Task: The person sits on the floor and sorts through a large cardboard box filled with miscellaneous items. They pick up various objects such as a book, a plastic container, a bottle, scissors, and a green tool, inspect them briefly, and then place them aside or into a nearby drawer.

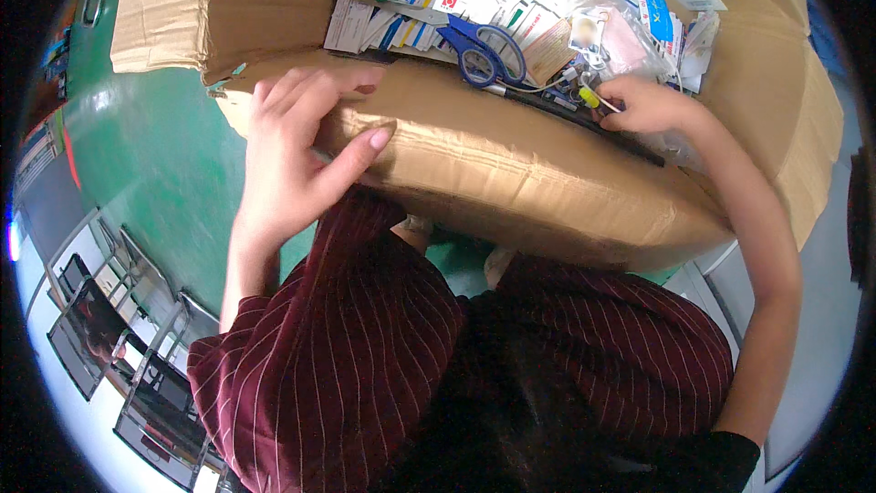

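A large brown cardboard box [511, 173] stands open in front of me on a green floor. My left hand [297, 151] rests on the box's near flap, fingers spread, thumb pressed against the cardboard. My right hand [643, 105] reaches inside the box at its right side, fingers closed on a small yellow-tipped item [591, 98] among thin cables. Blue-handled scissors [484, 50] lie in the box between my hands. Paper packets and cards [429, 9] fill the far part.
A clear plastic bag [611, 36] with small items lies in the box by my right hand. The box's left flap [182, 9] stands up. Dark framed panels [109, 329] lie on the floor at the lower left. My maroon striped clothing [365, 356] fills the bottom.
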`<control>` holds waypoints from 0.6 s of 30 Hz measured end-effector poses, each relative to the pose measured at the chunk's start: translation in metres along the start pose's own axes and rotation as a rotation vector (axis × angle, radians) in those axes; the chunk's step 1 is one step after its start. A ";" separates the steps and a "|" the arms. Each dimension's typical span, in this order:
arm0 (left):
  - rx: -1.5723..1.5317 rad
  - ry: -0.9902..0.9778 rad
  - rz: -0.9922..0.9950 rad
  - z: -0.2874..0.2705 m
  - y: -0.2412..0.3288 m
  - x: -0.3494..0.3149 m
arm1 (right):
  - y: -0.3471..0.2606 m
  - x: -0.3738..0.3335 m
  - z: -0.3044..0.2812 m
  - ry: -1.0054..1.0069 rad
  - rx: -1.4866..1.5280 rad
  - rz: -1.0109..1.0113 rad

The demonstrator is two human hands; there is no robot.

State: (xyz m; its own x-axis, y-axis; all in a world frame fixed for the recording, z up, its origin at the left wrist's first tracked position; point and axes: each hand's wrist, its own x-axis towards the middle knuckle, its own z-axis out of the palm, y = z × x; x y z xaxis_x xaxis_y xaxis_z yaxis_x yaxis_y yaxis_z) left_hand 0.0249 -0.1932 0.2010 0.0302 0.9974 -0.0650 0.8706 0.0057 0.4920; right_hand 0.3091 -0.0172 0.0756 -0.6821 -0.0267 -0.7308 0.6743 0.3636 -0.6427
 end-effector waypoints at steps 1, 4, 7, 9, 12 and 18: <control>0.011 -0.063 0.011 -0.004 0.001 0.005 | 0.003 0.002 0.004 0.057 -0.038 0.000; -0.124 -0.334 -0.079 -0.014 0.005 0.017 | 0.012 0.012 0.017 0.127 -0.095 0.023; -0.187 -0.529 -0.050 -0.018 0.016 0.028 | 0.014 0.017 0.018 0.041 -0.063 0.013; -0.121 -0.499 0.193 -0.007 0.018 0.034 | 0.007 0.013 0.012 -0.012 -0.128 0.028; -0.342 -0.638 0.266 0.008 0.014 0.053 | -0.006 -0.003 -0.002 -0.039 -0.074 0.074; -0.454 -0.478 -0.087 0.053 0.012 0.098 | -0.004 -0.041 -0.019 0.099 0.302 -0.089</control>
State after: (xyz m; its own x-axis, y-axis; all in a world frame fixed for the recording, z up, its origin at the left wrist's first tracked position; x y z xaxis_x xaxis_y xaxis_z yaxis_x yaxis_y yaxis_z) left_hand 0.0639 -0.0997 0.1542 0.2745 0.8511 -0.4475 0.5894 0.2188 0.7777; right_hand 0.3292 0.0006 0.1126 -0.7563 0.0497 -0.6524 0.6542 0.0706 -0.7530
